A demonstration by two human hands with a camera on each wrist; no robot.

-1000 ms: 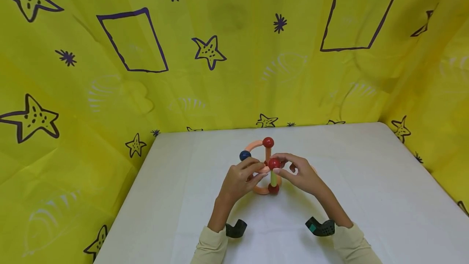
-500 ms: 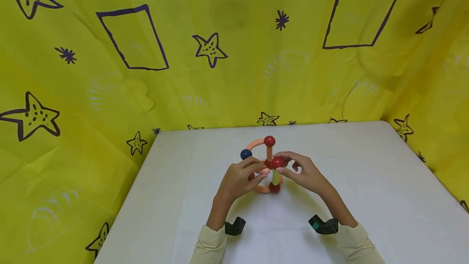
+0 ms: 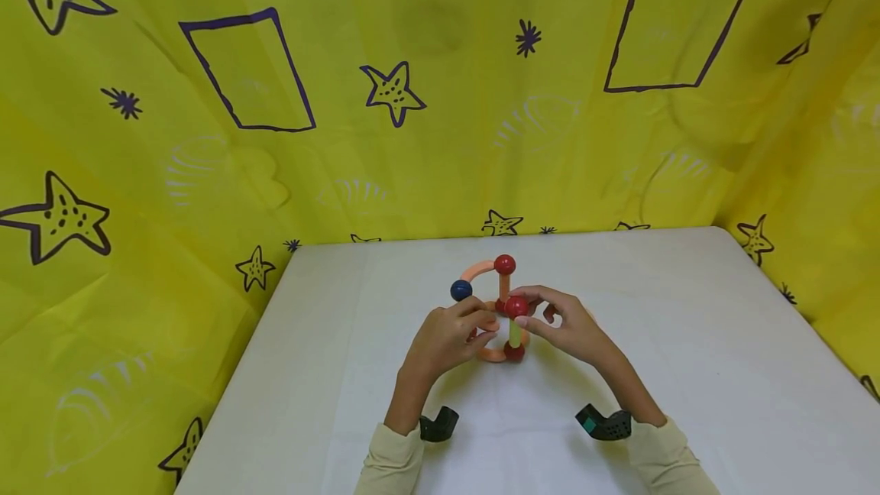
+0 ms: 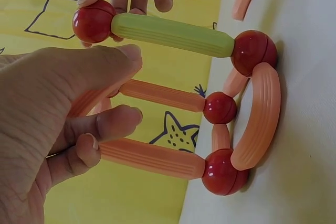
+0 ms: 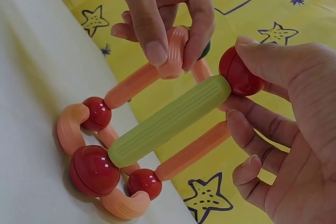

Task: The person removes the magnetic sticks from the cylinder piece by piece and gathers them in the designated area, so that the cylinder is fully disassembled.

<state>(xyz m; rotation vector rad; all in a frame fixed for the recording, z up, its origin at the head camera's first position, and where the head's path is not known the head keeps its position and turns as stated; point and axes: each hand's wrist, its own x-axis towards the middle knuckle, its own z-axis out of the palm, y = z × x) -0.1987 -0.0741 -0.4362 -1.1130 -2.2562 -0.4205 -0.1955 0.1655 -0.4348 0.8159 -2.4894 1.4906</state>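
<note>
A frame of toy rods and balls stands on the white table. Its base ring joins curved orange rods point(image 4: 262, 114) and red balls point(image 4: 226, 171). A green rod point(image 5: 170, 121) and two straight orange rods point(image 4: 163, 95) rise from it. My right hand point(image 3: 567, 327) pinches the red ball point(image 5: 239, 72) topping the green rod. Thumb and finger of my left hand point(image 3: 447, 333) pinch a curved orange rod point(image 5: 176, 51), its end apart from that ball. Behind, another curved orange rod point(image 3: 477, 270) links a dark blue ball point(image 3: 461, 290) with a further red ball point(image 3: 505, 264).
A loose orange rod piece point(image 4: 244, 1) lies on the table point(image 3: 330, 312), beyond the right hand. A yellow patterned curtain point(image 3: 440, 159) hangs along the table's back and sides. Both wrists carry black devices point(image 3: 605, 424).
The curved orange rod in my left hand has drawn slightly left, away from the red ball it met a second ago. My right hand and its ball shifted slightly right, then back.
</note>
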